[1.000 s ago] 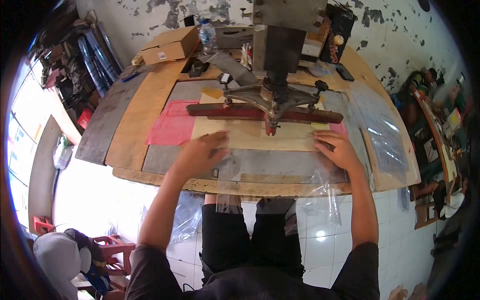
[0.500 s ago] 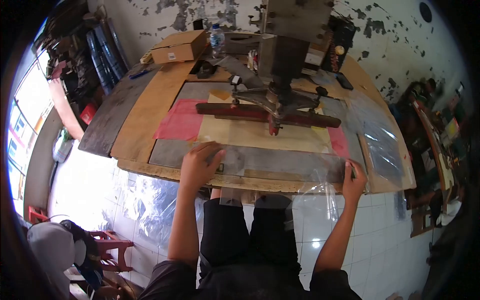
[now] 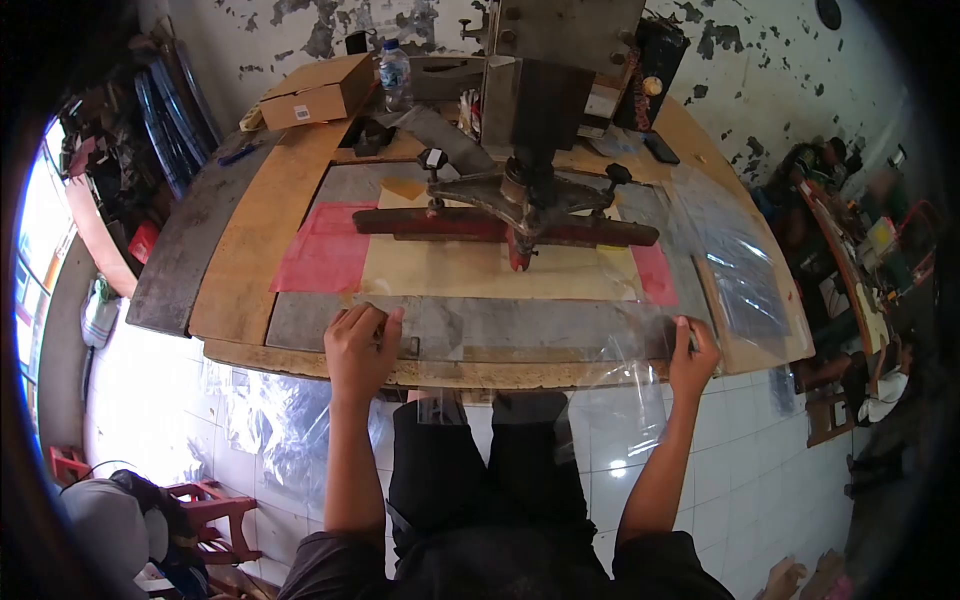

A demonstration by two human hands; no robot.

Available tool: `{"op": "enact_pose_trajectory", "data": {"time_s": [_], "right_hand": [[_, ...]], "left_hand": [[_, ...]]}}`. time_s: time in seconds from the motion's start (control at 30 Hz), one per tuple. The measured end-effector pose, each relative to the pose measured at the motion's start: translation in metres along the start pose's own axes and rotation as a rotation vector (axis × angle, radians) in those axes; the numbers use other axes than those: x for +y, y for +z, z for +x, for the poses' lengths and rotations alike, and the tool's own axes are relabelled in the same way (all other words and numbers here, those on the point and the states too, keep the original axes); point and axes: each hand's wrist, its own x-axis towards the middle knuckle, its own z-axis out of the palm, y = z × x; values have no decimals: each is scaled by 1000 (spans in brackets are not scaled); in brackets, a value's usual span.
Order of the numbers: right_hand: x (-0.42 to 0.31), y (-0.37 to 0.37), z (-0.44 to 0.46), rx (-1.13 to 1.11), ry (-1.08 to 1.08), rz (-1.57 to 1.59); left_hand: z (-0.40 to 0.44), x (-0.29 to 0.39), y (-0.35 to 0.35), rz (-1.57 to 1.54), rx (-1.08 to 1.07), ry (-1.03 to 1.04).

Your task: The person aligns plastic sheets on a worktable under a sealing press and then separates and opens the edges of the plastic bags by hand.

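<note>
A clear plastic sheet [image 3: 615, 372] stretches between my hands along the front of the worktable, its lower part hanging past the edge over my lap. My left hand [image 3: 362, 350] is closed at the sheet's left side, fingers curled and thumb up; its grip is partly hidden. At the right end, my right hand [image 3: 693, 355] pinches the sheet between thumb and fingers. Just beyond lies a cream-coloured panel [image 3: 450, 280] with pink sheets [image 3: 325, 245] at its sides, set on a grey metal plate [image 3: 310, 315]. Over the panel stands a press head with a long red-brown bar [image 3: 590, 232].
Clear plastic sheets [image 3: 735, 285] lie stacked on the table's right side. A cardboard box [image 3: 318, 92], a water bottle [image 3: 395, 78] and a phone [image 3: 660, 148] stand or lie toward the back. Crumpled plastic [image 3: 285, 420] is on the floor at left, near a red stool [image 3: 215, 510].
My left hand has moved left and its fingers have curled in, so my hands are farther apart. My right hand keeps its pinch. The whole view has shifted slightly.
</note>
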Motion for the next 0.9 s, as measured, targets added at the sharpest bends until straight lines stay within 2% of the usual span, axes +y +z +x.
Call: {"op": "enact_pose_trajectory", "data": {"time_s": [0.07,0.9], "right_hand": [[-1,2,1,12,21,-10],[-5,1,1,22,7,12]], "left_hand": [[2,1,0,25,43,27],[1,1,3,45,-14,-24]]}}
